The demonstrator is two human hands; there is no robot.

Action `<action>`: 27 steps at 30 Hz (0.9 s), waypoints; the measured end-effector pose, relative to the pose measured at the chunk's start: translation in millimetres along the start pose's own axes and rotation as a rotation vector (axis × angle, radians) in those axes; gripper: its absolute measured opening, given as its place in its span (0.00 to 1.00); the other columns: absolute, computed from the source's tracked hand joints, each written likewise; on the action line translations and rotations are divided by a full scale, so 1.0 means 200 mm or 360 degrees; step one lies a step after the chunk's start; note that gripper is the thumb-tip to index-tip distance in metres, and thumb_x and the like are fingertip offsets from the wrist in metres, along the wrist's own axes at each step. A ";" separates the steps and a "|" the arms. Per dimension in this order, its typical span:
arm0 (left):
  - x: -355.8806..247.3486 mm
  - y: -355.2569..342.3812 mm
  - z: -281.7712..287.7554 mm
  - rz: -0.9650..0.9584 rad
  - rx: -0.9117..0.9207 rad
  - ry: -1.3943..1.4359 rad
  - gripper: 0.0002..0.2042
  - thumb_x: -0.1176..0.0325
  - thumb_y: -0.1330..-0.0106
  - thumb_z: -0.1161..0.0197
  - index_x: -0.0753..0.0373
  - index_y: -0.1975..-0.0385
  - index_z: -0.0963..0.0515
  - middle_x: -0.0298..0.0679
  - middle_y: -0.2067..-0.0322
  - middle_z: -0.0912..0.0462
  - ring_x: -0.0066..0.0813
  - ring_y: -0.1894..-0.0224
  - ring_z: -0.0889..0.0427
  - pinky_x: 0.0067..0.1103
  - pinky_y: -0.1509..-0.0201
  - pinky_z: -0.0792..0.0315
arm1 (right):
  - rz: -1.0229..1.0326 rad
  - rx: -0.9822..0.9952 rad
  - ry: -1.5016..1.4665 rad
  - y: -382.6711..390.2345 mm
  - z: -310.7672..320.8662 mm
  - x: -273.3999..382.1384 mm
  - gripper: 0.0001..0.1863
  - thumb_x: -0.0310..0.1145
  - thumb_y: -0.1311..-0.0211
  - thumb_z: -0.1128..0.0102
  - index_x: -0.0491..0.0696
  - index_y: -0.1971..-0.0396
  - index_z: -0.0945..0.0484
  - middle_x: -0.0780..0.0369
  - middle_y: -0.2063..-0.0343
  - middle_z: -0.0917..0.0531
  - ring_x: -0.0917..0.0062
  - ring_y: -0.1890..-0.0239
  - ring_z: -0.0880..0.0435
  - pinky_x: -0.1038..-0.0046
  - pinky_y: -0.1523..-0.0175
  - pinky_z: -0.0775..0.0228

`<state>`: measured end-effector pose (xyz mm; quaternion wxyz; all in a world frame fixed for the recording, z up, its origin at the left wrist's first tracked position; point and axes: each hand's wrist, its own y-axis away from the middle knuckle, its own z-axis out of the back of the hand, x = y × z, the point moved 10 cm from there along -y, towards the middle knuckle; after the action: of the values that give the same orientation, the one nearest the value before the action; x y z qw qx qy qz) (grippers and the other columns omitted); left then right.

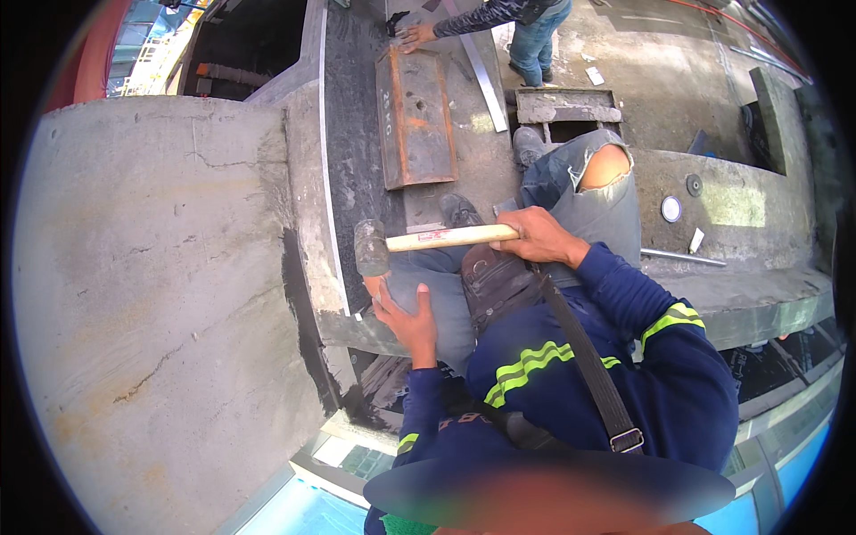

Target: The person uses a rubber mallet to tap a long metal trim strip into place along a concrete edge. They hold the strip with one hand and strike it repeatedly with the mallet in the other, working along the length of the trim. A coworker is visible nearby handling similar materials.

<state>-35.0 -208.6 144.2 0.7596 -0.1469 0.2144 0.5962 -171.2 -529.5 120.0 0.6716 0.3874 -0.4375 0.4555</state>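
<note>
The right hand (539, 236) was clenched around the butt end of a mallet (419, 241), grasping its pale wooden handle. The mallet's long axis ran nearly level across the view, handle end toward the person's right and the dark grey head (371, 249) toward the left. The head stood crosswise to the handle, directly above the edge of the concrete ledge (334, 267), over the person's knee.

The left hand (408, 319) lay just below the mallet head, fingers spread and pressed at the ledge's edge beside a thin light metal strip (332, 223). Whether it gripped anything could not be told.

A dark pouch (490, 281) hung at the person's waist from a black strap (584, 357); its contents were hidden.

Farther along the dark surface lay a rusty steel channel section (415, 116), its long axis pointing away from the person. A co-worker's hand (413, 37) rested flat at its far end. To the right, a rectangular opening in the concrete (571, 129) showed only shadow inside. A large bare concrete wall (152, 294) filled the left side.
</note>
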 end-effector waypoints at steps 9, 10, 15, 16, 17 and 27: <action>0.05 0.00 0.00 0.0027 -0.0056 0.0063 0.49 0.47 0.32 0.21 0.58 0.16 0.40 0.72 0.20 0.49 0.74 0.18 0.43 0.52 0.18 0.39 | 0.0078 -0.0007 -0.0483 -0.04 0.03 0.06 0.17 0.44 0.25 0.25 0.43 0.60 0.13 0.61 0.67 0.13 0.75 0.63 0.17 0.68 0.54 0.26; 0.04 0.00 0.01 0.0005 -0.0066 0.0055 0.49 0.47 0.32 0.21 0.58 0.16 0.40 0.72 0.20 0.49 0.74 0.18 0.43 0.51 0.18 0.39 | -0.0050 -0.0008 -0.0462 -0.03 0.02 0.02 0.17 0.44 0.24 0.26 0.43 0.61 0.13 0.61 0.67 0.12 0.76 0.62 0.18 0.68 0.53 0.26; 0.03 0.01 0.01 0.0029 -0.0058 0.0092 0.49 0.46 0.33 0.21 0.57 0.17 0.38 0.71 0.21 0.47 0.73 0.19 0.41 0.51 0.19 0.39 | 0.0011 -0.0270 -0.1020 -0.03 0.11 -0.04 0.15 0.44 0.16 0.34 0.47 0.60 0.16 0.68 0.68 0.14 0.81 0.59 0.15 0.74 0.51 0.23; 0.03 0.01 0.02 0.0026 -0.0066 0.0097 0.48 0.46 0.33 0.20 0.57 0.17 0.38 0.71 0.21 0.47 0.73 0.19 0.41 0.51 0.19 0.39 | -0.0023 -0.0263 -0.1088 -0.03 0.11 -0.06 0.16 0.45 0.16 0.34 0.47 0.60 0.17 0.67 0.68 0.15 0.80 0.59 0.14 0.73 0.50 0.23; 0.02 0.01 0.02 0.0017 -0.0071 0.0101 0.48 0.46 0.33 0.20 0.57 0.17 0.38 0.71 0.21 0.47 0.73 0.20 0.40 0.51 0.19 0.39 | -0.0051 -0.0263 -0.1147 -0.03 0.12 -0.07 0.16 0.45 0.16 0.34 0.48 0.61 0.18 0.67 0.69 0.16 0.78 0.58 0.13 0.72 0.49 0.23; 0.02 0.01 0.01 -0.0028 -0.0084 0.0040 0.48 0.47 0.31 0.21 0.59 0.17 0.39 0.69 0.21 0.46 0.71 0.19 0.41 0.50 0.18 0.40 | -0.0503 -0.0202 -0.1297 -0.02 0.06 -0.18 0.18 0.48 0.18 0.32 0.48 0.62 0.22 0.67 0.76 0.22 0.79 0.75 0.20 0.72 0.66 0.25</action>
<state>-35.8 -204.1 144.2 0.7580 -0.1763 0.2068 0.5929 -176.7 -551.6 89.9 0.5280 0.5556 -0.6291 0.1295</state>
